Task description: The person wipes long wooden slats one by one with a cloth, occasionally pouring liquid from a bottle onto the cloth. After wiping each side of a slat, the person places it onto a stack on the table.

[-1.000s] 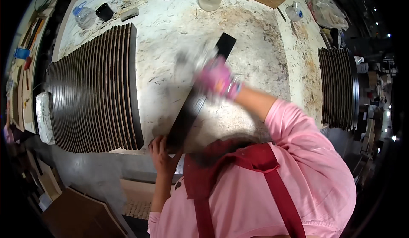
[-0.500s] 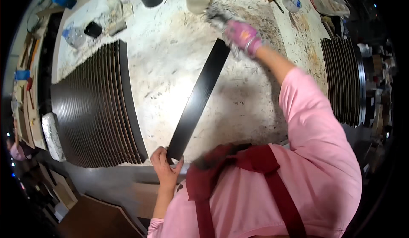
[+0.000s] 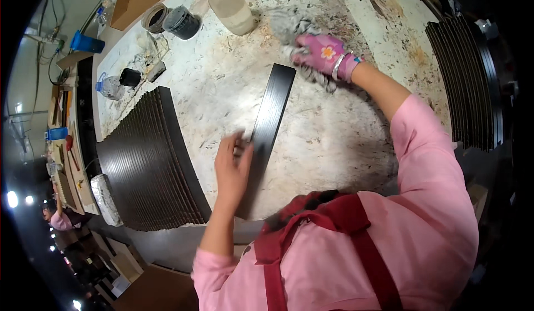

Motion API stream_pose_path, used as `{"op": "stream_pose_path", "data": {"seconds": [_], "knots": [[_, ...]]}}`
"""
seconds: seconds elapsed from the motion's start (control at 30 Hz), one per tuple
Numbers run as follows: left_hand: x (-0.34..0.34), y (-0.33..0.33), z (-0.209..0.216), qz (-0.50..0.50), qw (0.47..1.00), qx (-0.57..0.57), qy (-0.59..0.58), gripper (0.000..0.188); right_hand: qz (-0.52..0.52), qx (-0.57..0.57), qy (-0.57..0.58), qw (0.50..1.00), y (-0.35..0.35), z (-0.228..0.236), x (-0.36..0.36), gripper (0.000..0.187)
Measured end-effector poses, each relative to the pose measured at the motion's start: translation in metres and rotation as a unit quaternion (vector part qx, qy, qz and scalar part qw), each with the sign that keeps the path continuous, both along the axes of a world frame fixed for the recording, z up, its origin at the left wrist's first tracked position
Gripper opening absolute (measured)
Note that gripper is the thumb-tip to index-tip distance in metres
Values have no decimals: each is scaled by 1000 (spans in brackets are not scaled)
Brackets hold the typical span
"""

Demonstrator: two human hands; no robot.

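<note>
A long, narrow black board (image 3: 273,106) lies aslant on the stained white worktable (image 3: 334,138). My left hand (image 3: 232,163) is bare and hovers at the board's left edge, thumb and bent fingers apart; motion smears the fingertips, and whether they touch the board I cannot tell. Beyond the board's far end, my right hand (image 3: 322,54), in a pink flowered glove, is closed on a crumpled grey rag (image 3: 293,23). Part of the rag hangs out below the glove, over the tabletop.
Stacked dark boards (image 3: 150,169) stand at the left, with another stack (image 3: 467,83) at the right. Toward the back are a cloudy plastic bottle (image 3: 229,8), a dark tub (image 3: 182,23), a brown-filled cup (image 3: 155,18) and a clear bottle (image 3: 111,87). An open cardboard box (image 3: 139,2) sits far left.
My left hand has left the board's near end and moved up along its left side. The board lies at a steeper angle. My right hand stays near the far end with the rag. The view has shifted.
</note>
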State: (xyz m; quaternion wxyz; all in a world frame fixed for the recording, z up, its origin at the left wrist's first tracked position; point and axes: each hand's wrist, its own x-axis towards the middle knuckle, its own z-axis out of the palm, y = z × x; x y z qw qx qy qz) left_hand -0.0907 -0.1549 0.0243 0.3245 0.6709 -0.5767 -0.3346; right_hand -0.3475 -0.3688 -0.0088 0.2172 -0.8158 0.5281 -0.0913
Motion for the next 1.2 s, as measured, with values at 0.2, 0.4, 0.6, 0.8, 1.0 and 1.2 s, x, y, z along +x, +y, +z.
{"op": "stream_pose_path", "data": {"seconds": [0.2,0.4,0.6,0.8,1.0,1.2], "knots": [[-3,-135,-54,-74,983,141,92,18,67,75,33,994,11,5,30,59],[-25,-183,-53,-68,958,237,146,14,28,46,-35,998,8,-14,19,52],[-38,-210,-52,-56,956,259,130,6,40,57,-11,997,8,-8,23,55],[-35,-216,-48,-71,934,304,173,8,35,60,-21,997,10,-6,21,55],[-20,-212,-54,-105,925,303,203,7,16,80,-7,997,10,-8,23,57],[-34,-212,-55,-63,936,294,185,10,13,75,-12,997,14,-7,22,58]]}}
